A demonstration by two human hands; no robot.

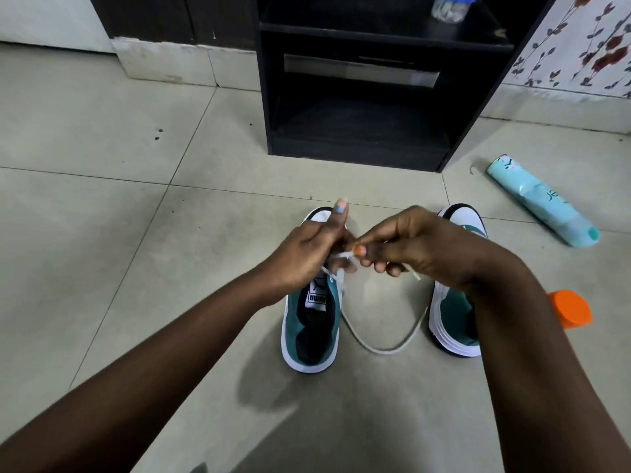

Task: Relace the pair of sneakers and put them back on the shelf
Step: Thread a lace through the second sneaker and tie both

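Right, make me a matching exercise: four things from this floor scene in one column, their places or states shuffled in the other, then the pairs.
Things
1. white lace
2. teal can
3. orange lid
4. black shelf

Places or states
A. lying on its side on the tiles, far right
B. pinched by both hands, looping between the sneakers
C. peeking out beside the right forearm
D. standing ahead, lower bay holding no shoes

Pairs: 1-B, 2-A, 3-C, 4-D

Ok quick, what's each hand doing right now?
Left hand: pinching the lace over the left sneaker.
Right hand: pinching the same lace.
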